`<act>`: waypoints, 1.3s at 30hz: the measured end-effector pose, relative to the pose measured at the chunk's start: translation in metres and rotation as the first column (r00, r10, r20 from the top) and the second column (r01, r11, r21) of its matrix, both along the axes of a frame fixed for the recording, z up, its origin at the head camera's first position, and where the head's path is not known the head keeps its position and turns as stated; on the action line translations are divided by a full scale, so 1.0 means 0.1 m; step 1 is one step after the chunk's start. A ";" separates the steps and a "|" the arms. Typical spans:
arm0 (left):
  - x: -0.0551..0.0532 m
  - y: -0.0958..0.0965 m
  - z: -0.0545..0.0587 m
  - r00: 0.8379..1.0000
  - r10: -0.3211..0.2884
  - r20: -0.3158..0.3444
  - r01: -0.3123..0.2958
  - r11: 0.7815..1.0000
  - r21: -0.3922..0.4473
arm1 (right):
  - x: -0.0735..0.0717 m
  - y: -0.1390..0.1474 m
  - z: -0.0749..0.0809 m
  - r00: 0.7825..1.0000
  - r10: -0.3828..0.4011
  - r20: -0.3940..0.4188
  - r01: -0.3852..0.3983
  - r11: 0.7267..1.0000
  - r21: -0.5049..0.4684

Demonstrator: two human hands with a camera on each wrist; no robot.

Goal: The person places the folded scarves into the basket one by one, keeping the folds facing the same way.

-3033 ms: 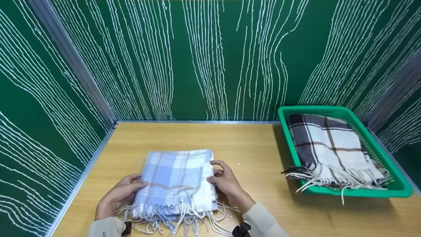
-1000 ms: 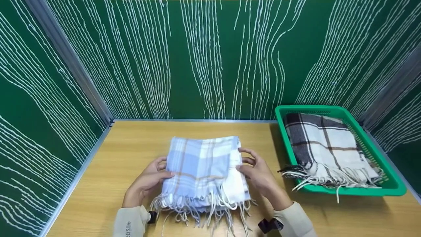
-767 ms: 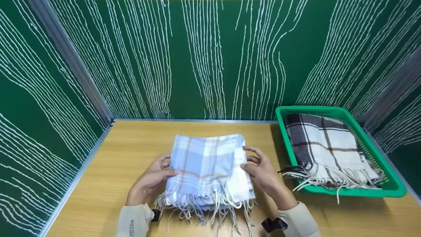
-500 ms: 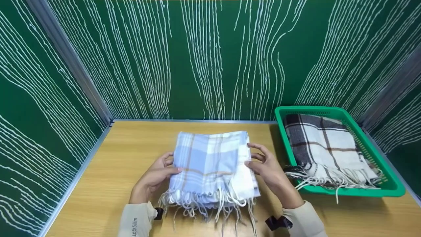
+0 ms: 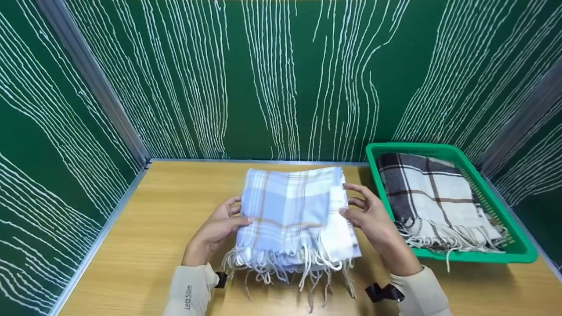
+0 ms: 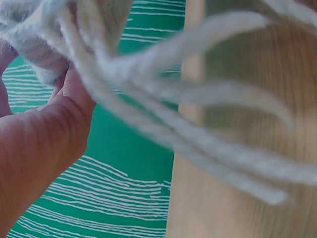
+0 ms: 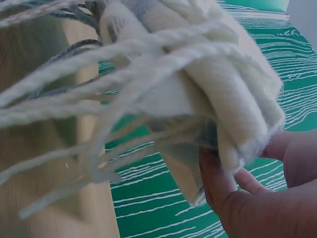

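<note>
A folded light-blue and white plaid scarf (image 5: 285, 210) hangs between both hands above the table, its fringe dangling toward me. My left hand (image 5: 219, 226) grips its left edge, thumb on top and fingers beneath. On the opposite edge, my right hand (image 5: 371, 219) pinches the folded layers the same way. In the left wrist view, fringe cords cross in front, with the left hand (image 6: 49, 124) at the cloth. The right wrist view shows several stacked folds of the scarf (image 7: 223, 94) held by the right hand (image 7: 257, 188).
A green plastic basket (image 5: 522, 245) stands at the right of the wooden table (image 5: 175, 188). Inside lies a folded dark-brown and white plaid scarf (image 5: 439, 193), its fringe draped over the front rim. Green panels with white wavy lines (image 5: 237, 87) enclose the back and sides.
Both hands have carried the blue plaid scarf from the left-centre of the table rightward and away from me, closer to the basket. The basket and the brown scarf stay in place.
</note>
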State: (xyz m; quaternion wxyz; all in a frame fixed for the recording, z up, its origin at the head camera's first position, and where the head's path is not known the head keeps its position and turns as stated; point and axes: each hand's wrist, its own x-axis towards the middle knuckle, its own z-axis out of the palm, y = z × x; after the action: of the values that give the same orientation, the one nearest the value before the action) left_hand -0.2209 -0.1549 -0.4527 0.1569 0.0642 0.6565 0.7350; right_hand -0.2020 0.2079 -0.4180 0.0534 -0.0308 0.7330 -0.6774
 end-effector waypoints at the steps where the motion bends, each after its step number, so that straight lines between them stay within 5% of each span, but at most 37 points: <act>1: 0.00 0.02 0.01 1.000 0.000 -0.001 0.000 1.000 0.001 | 0.00 0.02 0.01 1.000 0.001 -0.004 -0.001 1.000 0.005; 39: -0.13 0.75 0.22 0.997 -0.063 -0.052 0.067 0.994 0.083 | 0.09 0.74 0.34 0.998 -0.036 -0.052 0.042 0.993 0.111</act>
State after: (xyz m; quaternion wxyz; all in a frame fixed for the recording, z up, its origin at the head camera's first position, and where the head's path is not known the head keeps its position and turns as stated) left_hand -0.2340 -0.0796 -0.4306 0.1615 0.1102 0.6261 0.7548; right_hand -0.1928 0.2822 -0.3838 0.0235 -0.0304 0.7715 -0.6350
